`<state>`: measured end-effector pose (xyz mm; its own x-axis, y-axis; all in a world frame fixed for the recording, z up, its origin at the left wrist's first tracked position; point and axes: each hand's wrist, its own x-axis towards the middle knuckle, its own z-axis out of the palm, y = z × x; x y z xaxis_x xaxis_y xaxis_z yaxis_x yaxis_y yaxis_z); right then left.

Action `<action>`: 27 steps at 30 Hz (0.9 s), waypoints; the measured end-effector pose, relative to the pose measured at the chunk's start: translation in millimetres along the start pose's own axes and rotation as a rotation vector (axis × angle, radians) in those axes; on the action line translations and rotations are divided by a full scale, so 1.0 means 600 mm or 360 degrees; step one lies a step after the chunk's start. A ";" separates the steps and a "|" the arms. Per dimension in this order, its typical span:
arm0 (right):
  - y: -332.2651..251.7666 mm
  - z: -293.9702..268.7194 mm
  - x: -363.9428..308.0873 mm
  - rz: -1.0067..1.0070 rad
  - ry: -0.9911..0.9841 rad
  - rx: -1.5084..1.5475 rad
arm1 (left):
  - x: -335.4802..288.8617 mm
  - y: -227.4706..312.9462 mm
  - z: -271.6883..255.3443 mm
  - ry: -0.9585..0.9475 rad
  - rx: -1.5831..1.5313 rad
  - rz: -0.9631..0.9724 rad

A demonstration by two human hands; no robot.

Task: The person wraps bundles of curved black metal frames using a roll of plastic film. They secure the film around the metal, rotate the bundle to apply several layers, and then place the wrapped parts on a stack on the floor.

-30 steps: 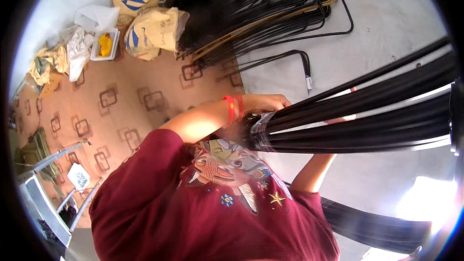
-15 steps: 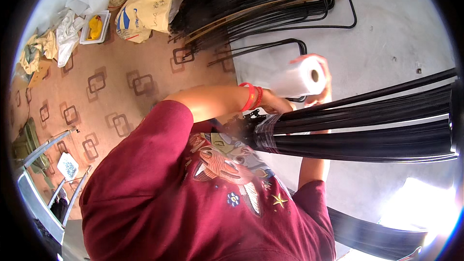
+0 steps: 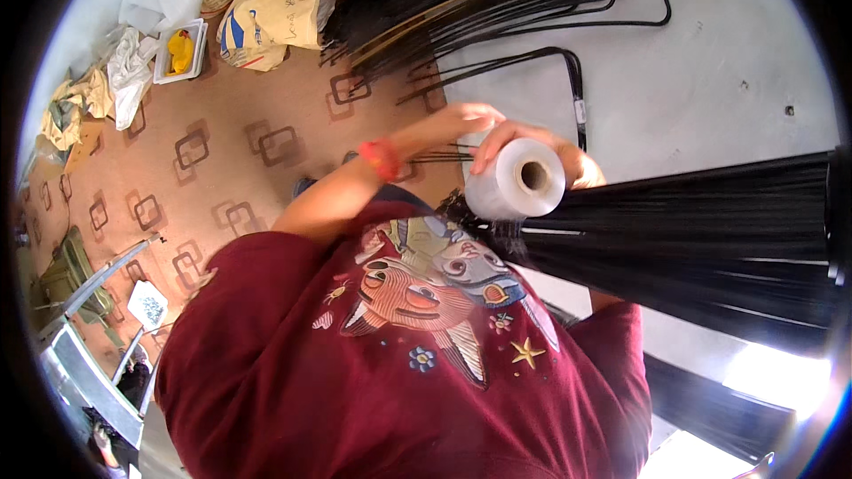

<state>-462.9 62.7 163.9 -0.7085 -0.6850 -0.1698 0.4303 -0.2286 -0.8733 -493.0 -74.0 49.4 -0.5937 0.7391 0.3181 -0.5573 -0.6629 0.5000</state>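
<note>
Film roll (image 3: 517,180) in right hand (image 3: 541,144)

Person seen from above in a dark red printed T-shirt (image 3: 355,372).
The short-sleeved shirt carries a colourful cartoon graphic with a yellow star and small flowers. A red-orange bracelet (image 3: 383,158) circles the left wrist; forearms are bare.
</note>
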 end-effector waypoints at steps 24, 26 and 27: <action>0.172 0.363 -0.059 0.0427 0.1579 -0.3318 | -0.025 0.058 0.114 -0.0080 0.1719 -0.0225; 0.136 0.335 -0.050 0.1088 0.1145 -0.3798 | -0.014 0.061 0.108 -0.0163 0.1826 -0.0226; 0.115 0.341 -0.046 0.1599 0.0855 -0.3955 | -0.010 0.056 0.108 -0.0218 0.1835 -0.0227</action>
<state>-299.1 -75.8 201.7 -0.9591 0.0854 -0.2697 -0.1414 0.6811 0.7184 -470.7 -92.9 116.2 -0.4616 0.8514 0.2492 0.2848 -0.1237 0.9506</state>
